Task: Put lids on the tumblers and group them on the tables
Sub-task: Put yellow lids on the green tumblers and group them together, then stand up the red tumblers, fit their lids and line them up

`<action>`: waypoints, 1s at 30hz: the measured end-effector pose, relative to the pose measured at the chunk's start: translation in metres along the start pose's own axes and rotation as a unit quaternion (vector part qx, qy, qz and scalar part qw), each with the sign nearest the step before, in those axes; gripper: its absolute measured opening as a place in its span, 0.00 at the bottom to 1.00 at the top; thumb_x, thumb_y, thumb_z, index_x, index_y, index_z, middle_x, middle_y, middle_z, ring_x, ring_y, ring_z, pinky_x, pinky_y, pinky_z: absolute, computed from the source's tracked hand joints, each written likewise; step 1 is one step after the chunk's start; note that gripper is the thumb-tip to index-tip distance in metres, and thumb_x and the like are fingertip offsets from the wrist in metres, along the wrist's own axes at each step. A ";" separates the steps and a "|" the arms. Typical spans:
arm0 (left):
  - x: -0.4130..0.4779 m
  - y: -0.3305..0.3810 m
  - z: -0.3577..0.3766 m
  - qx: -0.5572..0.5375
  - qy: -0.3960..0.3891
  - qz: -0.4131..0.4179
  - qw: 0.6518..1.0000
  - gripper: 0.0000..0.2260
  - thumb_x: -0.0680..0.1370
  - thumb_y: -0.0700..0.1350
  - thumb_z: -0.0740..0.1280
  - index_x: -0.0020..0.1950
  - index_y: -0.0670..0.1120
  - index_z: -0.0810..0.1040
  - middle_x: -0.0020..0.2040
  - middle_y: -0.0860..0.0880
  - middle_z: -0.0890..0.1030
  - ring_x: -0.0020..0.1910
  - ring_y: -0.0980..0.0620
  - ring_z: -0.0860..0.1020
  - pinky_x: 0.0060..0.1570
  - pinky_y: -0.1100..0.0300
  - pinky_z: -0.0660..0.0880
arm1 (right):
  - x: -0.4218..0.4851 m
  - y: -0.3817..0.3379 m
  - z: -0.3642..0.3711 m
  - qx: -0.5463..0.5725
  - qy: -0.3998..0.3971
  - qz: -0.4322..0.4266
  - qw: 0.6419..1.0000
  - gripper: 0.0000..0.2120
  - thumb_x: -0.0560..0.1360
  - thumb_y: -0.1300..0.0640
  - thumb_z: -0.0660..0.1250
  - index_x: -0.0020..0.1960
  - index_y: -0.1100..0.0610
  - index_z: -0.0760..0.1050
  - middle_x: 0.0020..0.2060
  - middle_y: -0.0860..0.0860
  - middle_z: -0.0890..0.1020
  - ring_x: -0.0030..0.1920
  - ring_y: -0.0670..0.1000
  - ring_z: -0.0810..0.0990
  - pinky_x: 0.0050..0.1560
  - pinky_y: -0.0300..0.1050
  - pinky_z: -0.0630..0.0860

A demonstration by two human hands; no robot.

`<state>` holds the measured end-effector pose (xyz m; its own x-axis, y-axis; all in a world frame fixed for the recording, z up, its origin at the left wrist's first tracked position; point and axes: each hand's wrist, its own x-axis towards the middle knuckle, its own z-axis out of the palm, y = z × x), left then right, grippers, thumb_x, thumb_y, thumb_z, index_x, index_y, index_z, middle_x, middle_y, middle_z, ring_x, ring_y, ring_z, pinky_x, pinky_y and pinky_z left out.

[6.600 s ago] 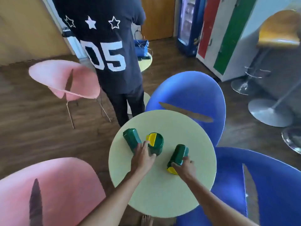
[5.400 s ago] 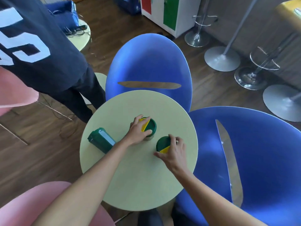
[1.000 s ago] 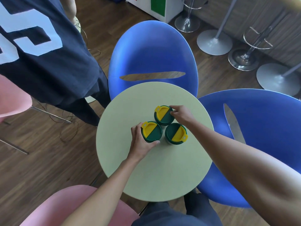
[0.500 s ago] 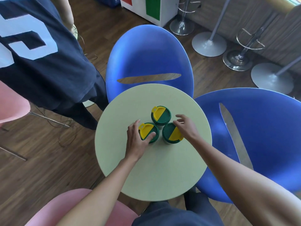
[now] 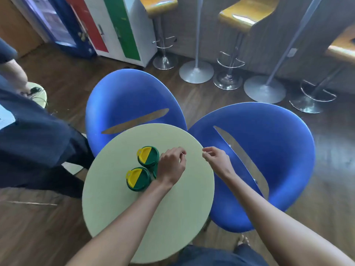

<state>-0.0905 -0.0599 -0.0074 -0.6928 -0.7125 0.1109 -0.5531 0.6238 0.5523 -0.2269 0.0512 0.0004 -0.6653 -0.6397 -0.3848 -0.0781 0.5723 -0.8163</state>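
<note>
Two green tumblers with green-and-yellow lids stand upright and close together on the round pale-green table (image 5: 163, 217): one farther back (image 5: 148, 156), one nearer (image 5: 138, 179). A sliver of a third green tumbler (image 5: 154, 170) shows just right of them, mostly hidden under my left hand (image 5: 172, 166). That hand hovers over it with its fingers curled in, and I see nothing held in it. My right hand (image 5: 217, 160) hangs past the table's right edge, fingers loosely apart and empty.
Two blue shell chairs stand against the table, one behind (image 5: 134, 100) and one to the right (image 5: 269, 150). A person in dark clothes (image 5: 34, 141) stands close on the left. Bar stools (image 5: 230, 73) and pole bases line the far wall.
Both hands have come off the tumblers. My left hand moved right, over the third tumbler; my right hand drew back past the table edge. The view swung up and to the right.
</note>
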 end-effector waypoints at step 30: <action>0.222 0.577 0.317 -0.043 -0.142 0.159 0.976 0.06 0.77 0.47 0.64 0.48 0.51 0.81 0.44 0.53 0.85 0.46 0.49 0.82 0.41 0.58 0.71 | 0.110 0.163 -0.619 0.079 0.260 0.004 0.962 0.08 0.74 0.55 0.67 0.51 0.53 0.82 0.43 0.53 0.86 0.46 0.53 0.84 0.44 0.38 0.75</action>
<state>-0.7103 0.2433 0.0735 -0.9305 -0.3611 0.0618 -0.2559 0.7614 0.5957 -0.7724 0.3911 0.0917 -0.9504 -0.2682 -0.1576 0.0154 0.4654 -0.8850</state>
